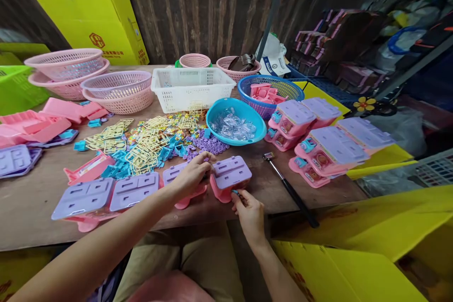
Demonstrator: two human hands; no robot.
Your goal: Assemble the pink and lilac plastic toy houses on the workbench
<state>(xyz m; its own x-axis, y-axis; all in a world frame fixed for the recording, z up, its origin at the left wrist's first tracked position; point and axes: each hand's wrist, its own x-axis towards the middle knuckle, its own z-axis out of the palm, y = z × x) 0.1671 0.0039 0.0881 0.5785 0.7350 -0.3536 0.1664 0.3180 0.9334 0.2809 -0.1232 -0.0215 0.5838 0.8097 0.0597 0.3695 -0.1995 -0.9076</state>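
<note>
A pink toy base with a purple top [230, 175] lies near the front edge of the wooden table [31, 207]. My left hand [193, 175] is closed on its left side, fingers curled over the purple top. My right hand [247, 210] pinches a small blue piece [235, 192] against the toy's front edge. To the left lie three more purple-topped units [106, 194] in a row. Behind the toy are piles of purple discs [208, 144], yellow frames [141, 144] and blue bits [118, 167].
A blue bowl of clear parts [235, 125], a white basket [191, 86] and pink baskets [116, 90] stand behind. Finished toys [329, 148] are stacked at right. A hammer [290, 191] lies right of my hands. Yellow cartons [354, 264] sit below the table edge.
</note>
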